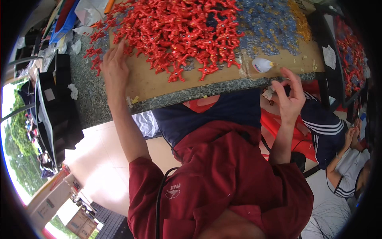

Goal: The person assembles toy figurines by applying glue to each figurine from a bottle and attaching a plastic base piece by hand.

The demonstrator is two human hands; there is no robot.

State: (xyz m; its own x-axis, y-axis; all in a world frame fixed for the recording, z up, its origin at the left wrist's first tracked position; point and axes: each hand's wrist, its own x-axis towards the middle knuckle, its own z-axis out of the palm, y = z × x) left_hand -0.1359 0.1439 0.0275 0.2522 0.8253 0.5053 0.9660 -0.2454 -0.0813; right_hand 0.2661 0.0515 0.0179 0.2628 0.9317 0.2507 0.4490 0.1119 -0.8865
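A large heap of small glossy red plastic figures [187, 32] covers much of the cardboard sheet [159, 85] on the table. My left hand [115, 65] reaches over the sheet's left side, its fingers stretched toward the heap's left edge. Its fingertips are beside several red figures, and I see nothing held in it. At the table's front edge on the right, my right hand [291, 95] is raised with thumb and forefinger apart. Just to the left of its fingertips, a small white squeeze bottle [262, 65] with a yellowish tip lies on its side on the cardboard.
Translucent blue pieces [268, 28] lie right of the red heap, with orange-yellow pieces [301, 22] beyond. A dark-rimmed container [350, 59] at the far right holds more red figures. A black bag [59, 103] hangs left of the speckled tabletop [89, 95]. Another person's arm [338, 171] shows at lower right.
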